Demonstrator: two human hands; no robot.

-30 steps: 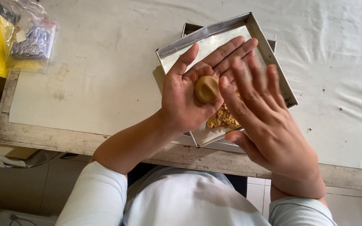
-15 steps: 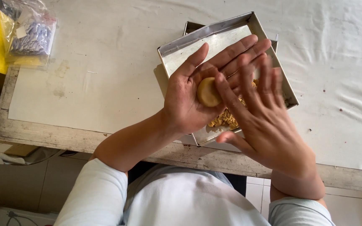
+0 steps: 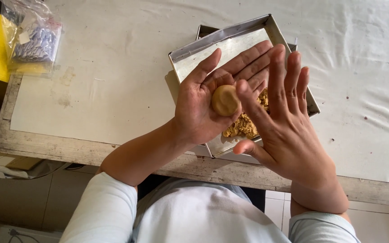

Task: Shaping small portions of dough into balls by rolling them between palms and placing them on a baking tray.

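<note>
— Where is the dough ball [image 3: 225, 100] seen?

— It is cradled in the upturned palm of the left hand [image 3: 212, 101], above the metal tray [image 3: 230, 45]. It is round, smooth and tan. No grip is closed on it: the left fingers are stretched out flat and the ball is simply carried on the palm.

— And the right hand [image 3: 281, 121]?

— It is held open as well, fingers straight and slightly spread, palm turned toward the ball. Its forefinger is laid against the ball's right side; the rest of the hand is raised just beside it. Nothing is clasped by it.

— What is found beneath the ball?

— A heap of brown crumbly filling [image 3: 245, 123] is seen in the tray, partly hidden by both hands. The tray itself is square, shiny, with upright walls, and appears to be stacked on a second one whose corner shows behind it.

— And farther from the tray?

— The tray is set on a tabletop [image 3: 113, 81] covered with a pale, stained sheet, near its front edge. Well to the left of the tray, at the far corner, a clear plastic bag [image 3: 32, 40] is laid, with small bluish items inside, too small to be told apart.
</note>
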